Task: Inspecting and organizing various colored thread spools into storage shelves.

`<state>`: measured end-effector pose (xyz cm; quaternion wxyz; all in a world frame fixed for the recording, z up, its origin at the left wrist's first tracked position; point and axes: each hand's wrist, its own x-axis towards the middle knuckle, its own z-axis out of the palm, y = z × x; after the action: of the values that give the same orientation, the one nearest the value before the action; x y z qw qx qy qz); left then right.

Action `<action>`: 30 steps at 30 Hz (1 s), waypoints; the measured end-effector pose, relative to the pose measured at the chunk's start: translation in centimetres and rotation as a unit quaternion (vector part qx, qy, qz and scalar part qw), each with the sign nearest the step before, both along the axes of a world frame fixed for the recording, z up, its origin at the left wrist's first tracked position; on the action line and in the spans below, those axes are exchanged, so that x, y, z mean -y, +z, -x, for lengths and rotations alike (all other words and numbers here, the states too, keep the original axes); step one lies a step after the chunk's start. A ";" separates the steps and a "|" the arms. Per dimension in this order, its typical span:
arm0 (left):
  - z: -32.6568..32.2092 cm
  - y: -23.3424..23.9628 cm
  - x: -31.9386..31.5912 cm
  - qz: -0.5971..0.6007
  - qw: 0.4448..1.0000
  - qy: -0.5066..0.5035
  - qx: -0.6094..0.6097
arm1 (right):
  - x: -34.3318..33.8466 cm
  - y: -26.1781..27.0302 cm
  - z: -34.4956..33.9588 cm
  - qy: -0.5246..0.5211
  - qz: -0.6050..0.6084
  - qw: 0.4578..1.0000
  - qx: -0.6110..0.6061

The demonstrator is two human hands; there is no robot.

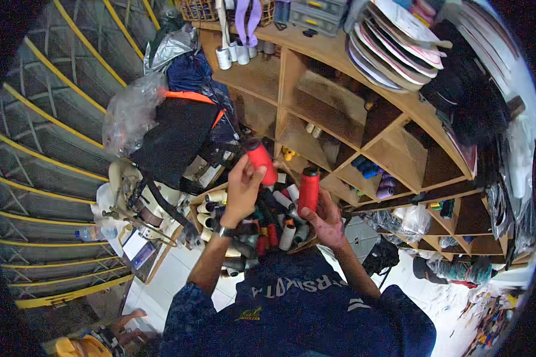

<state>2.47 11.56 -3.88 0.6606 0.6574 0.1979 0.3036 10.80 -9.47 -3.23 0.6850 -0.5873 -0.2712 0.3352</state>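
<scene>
My left hand [243, 192] grips a red thread spool [263, 165], which is tilted and slightly blurred. In my right hand [326, 221] is a second red thread cone [309, 191], held nearly upright with its dark top showing. The two spools are apart from each other. Below both hands lies a heap of thread spools in a box, among them a white spool [287, 237], a cream cone [216, 196] and dark ones. My forearms and shirt hide part of the heap.
Ahead stands a wooden cubby shelf [290, 85] with blue spools [366, 167] and purple spools [385, 186]. A sewing machine [147, 209] is at the left, beside black cloth [174, 138]. Stacked boards [397, 49] rest on the shelf top. Another person's arm [131, 317] shows at lower left.
</scene>
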 end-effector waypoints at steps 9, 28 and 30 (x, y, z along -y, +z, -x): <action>-14.2 -5.6 -15.6 0.081 0.990 -0.077 0.088 | -3.5 -1.9 1.4 -0.008 0.062 0.998 -0.021; -39.2 -15.4 -22.6 -0.456 0.882 0.077 -0.094 | -2.3 -6.1 1.3 -0.128 0.138 0.982 -0.001; -40.0 -17.2 -23.1 -0.452 0.882 0.084 -0.099 | -2.5 -6.2 1.7 -0.123 0.135 0.983 -0.015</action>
<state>42.44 34.65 -21.07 0.2405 0.8923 0.1583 0.3476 9.06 -6.96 -9.46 0.6395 -0.6980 -0.1384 0.2910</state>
